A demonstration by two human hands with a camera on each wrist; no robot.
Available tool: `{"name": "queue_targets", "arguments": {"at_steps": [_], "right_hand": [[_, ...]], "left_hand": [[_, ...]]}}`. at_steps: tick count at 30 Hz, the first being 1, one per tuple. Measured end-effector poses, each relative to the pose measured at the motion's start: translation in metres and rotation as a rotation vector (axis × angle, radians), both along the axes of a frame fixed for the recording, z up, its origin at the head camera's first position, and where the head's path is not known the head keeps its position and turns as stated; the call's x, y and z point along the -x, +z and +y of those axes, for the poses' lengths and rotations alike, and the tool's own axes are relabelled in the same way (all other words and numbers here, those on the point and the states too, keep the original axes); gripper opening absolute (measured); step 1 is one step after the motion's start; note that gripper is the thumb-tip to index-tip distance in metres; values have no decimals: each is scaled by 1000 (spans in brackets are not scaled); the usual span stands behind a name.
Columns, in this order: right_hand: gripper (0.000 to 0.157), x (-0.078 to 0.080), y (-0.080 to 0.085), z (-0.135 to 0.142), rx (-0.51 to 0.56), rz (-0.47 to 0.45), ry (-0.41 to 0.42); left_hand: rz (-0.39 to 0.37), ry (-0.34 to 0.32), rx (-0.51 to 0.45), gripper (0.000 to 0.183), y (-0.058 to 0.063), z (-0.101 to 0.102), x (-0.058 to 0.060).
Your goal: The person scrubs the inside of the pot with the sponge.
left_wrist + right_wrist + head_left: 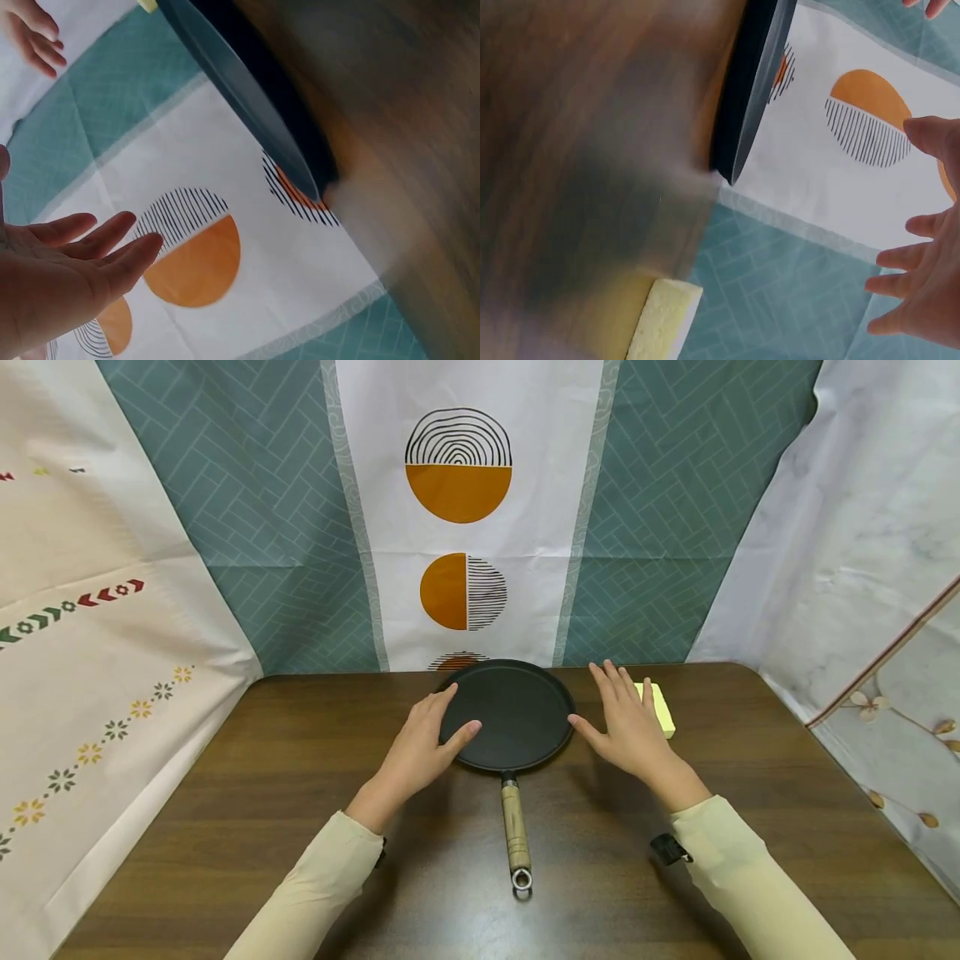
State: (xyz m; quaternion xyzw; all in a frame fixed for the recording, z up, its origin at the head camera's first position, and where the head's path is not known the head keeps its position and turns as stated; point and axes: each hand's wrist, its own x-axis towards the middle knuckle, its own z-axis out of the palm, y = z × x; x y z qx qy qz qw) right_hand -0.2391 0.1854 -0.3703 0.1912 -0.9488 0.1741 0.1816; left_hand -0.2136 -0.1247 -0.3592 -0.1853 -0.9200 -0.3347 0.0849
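Observation:
A flat black pan [507, 714] with a wooden handle [515, 827] lies on the table, its handle and metal ring pointing toward the person. My left hand [423, 735] hovers over the pan's left edge, fingers extended and holding nothing. To the right of the pan, my right hand [626, 722] is held up with its fingers spread, thumb tip near the rim. Partly hidden behind that hand is a pale yellow block, like a sponge [660, 712]; the right wrist view shows the yellow block [662, 315] with a white side.
The brown wooden table [300, 827] ends at a patterned curtain [277, 527] along the back. A cream cloth [90, 693] hangs at the left and a marble-patterned sheet [847, 568] at the right. Black straps sit at both sleeve cuffs.

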Motion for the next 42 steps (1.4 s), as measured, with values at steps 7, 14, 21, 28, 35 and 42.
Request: {"name": "queue_targets", "arguments": {"at_steps": [7, 14, 21, 28, 35, 42], "right_hand": [[79, 8, 3, 12, 29, -18, 1], [76, 16, 4, 24, 57, -23, -8], [75, 24, -1, 36, 91, -57, -11], [75, 33, -7, 49, 95, -101, -29], [77, 40, -13, 61, 80, -147, -45], [79, 48, -17, 71, 39, -213, -66]], "left_hand": [[-97, -58, -71, 71, 0, 10, -10], [-98, -98, -140, 65, -1, 17, -19], [-169, -98, -243, 58, -9, 26, -25], [-267, -83, -292, 55, -18, 33, -29], [-452, -83, -403, 61, -29, 39, -35], [-626, -63, -575, 68, -36, 43, -39]]}}
